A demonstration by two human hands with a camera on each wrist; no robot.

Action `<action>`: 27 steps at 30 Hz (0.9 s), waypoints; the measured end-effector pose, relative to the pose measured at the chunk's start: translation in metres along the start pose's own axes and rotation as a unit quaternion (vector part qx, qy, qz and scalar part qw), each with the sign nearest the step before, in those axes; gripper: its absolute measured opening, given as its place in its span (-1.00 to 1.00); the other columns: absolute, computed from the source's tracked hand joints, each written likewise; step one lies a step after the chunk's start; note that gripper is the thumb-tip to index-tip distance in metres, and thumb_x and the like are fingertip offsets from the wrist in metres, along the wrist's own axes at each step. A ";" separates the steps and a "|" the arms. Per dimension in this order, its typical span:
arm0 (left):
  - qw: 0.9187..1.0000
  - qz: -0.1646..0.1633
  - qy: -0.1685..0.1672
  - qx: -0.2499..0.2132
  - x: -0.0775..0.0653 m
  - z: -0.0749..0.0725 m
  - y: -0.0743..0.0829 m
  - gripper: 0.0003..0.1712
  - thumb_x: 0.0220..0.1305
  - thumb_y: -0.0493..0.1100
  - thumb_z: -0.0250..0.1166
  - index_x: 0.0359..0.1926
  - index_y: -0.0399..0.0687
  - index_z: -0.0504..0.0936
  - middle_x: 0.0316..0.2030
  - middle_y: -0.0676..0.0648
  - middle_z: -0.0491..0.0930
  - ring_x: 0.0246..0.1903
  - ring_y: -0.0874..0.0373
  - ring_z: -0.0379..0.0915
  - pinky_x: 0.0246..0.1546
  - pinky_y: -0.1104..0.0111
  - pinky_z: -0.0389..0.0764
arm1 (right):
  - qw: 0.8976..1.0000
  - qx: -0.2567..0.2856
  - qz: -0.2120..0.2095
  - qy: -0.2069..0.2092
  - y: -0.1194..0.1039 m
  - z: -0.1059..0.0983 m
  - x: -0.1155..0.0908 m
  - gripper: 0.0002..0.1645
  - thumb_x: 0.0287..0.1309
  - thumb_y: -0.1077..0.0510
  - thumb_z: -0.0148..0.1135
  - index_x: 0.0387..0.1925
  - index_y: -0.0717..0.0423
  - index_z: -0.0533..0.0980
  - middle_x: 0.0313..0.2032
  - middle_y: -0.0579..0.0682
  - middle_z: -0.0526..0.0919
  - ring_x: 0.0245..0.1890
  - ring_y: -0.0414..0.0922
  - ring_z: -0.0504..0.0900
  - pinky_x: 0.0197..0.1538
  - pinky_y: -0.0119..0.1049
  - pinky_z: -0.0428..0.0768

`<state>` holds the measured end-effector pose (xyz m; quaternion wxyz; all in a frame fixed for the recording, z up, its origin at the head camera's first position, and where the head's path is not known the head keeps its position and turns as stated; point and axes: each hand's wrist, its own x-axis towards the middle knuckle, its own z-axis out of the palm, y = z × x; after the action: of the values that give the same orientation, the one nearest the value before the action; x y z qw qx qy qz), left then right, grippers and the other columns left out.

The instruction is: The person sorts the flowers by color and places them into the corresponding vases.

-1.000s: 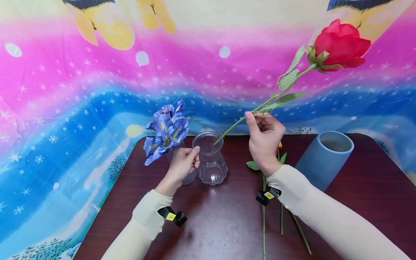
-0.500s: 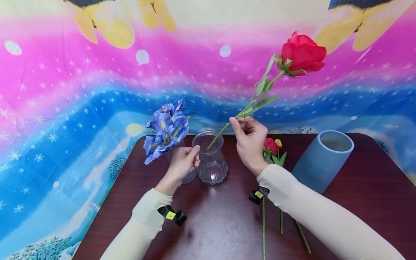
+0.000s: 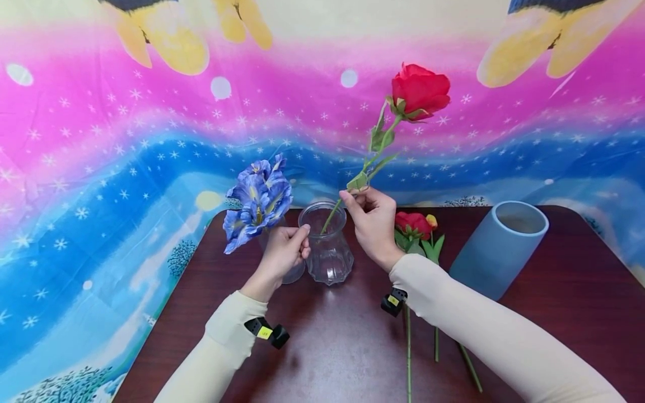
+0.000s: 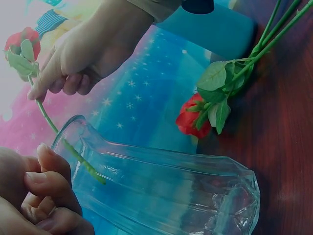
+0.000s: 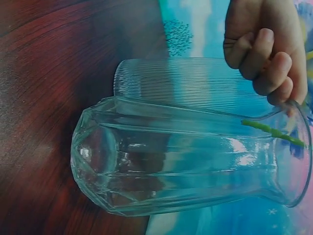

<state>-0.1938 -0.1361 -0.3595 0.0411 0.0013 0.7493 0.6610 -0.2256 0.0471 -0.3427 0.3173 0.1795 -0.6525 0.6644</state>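
Note:
A long-stemmed artificial red rose [image 3: 420, 92] leans to the right, its stem pinched by my right hand [image 3: 374, 224] between thumb and fingers. The cut end of its green stem [image 5: 274, 132] is inside the neck of a faceted clear glass vase [image 3: 330, 263], well above the base. At the left of that vase's mouth, my left hand [image 3: 282, 252] grips the rim with curled fingers and the thumb on top. Behind the left hand, a ribbed clear vase [image 5: 166, 78] holds a blue iris-like flower [image 3: 258, 201]; the hand partly hides this vase in the head view.
On the dark red-brown table [image 3: 342, 358], more artificial flowers lie right of centre, including a red one [image 3: 415, 223], partly under the right forearm. A blue-grey cylindrical vase [image 3: 496, 252] stands further right. A printed cloth [image 3: 322, 134] hangs behind the table.
My right hand has moved left and slightly down, bringing the rose more upright with its stem end lower in the vase mouth. The left hand stays at the rim.

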 end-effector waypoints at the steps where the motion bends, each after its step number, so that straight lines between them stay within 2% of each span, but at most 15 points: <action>1: 1.000 0.000 0.000 -0.001 0.000 0.000 0.000 -0.46 0.55 -0.09 0.08 -0.64 -0.18 0.44 -0.77 0.04 0.39 -0.79 0.29 0.16 -0.77 0.50 0.14 | 1.000 -0.006 0.002 -0.006 0.001 0.000 0.000 -0.85 0.20 0.25 0.41 -0.34 0.33 0.67 -0.66 -0.21 0.45 -0.64 -0.34 0.33 -0.50 -0.48 0.30; 7: 1.000 0.000 -0.001 -0.003 0.001 0.000 -0.001 -0.46 0.56 -0.10 0.07 -0.64 -0.19 0.43 -0.78 0.04 0.39 -0.80 0.28 0.17 -0.77 0.50 0.16 | 0.996 -0.066 0.019 -0.048 0.003 0.000 -0.003 -0.80 0.23 0.16 0.41 -0.38 0.26 0.67 -0.64 0.02 0.51 -0.61 -0.27 0.39 -0.45 -0.46 0.39; 10: 1.000 0.000 -0.001 -0.005 0.001 0.000 -0.002 -0.46 0.56 -0.10 0.07 -0.64 -0.19 0.43 -0.78 0.04 0.39 -0.80 0.29 0.17 -0.77 0.50 0.16 | 0.993 -0.091 0.025 -0.064 0.005 0.000 -0.003 -0.80 0.24 0.15 0.40 -0.38 0.24 0.67 -0.64 0.07 0.52 -0.60 -0.25 0.39 -0.44 -0.45 0.38; 18: 1.000 0.003 0.000 -0.003 0.001 0.000 -0.002 -0.46 0.55 -0.10 0.08 -0.66 -0.17 0.43 -0.79 0.04 0.38 -0.81 0.28 0.14 -0.77 0.49 0.16 | 0.982 -0.147 0.032 -0.110 0.007 -0.001 -0.002 -0.82 0.25 0.12 0.39 -0.39 0.15 0.66 -0.64 -0.01 0.50 -0.60 -0.19 0.36 -0.46 -0.41 0.31; 27: 1.000 0.005 -0.002 -0.003 0.001 0.000 -0.003 -0.46 0.55 -0.08 0.09 -0.65 -0.16 0.43 -0.78 0.05 0.38 -0.81 0.28 0.14 -0.77 0.50 0.17 | 0.959 -0.234 0.012 -0.161 0.007 -0.001 -0.001 -0.81 0.26 0.04 0.38 -0.40 0.05 0.69 -0.70 -0.11 0.39 -0.64 -0.18 0.34 -0.48 -0.34 0.27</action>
<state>-0.1949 -0.1365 -0.3623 0.0390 0.0062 0.7469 0.6638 -0.2293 0.0486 -0.3489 0.2328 0.1971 -0.8343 0.4592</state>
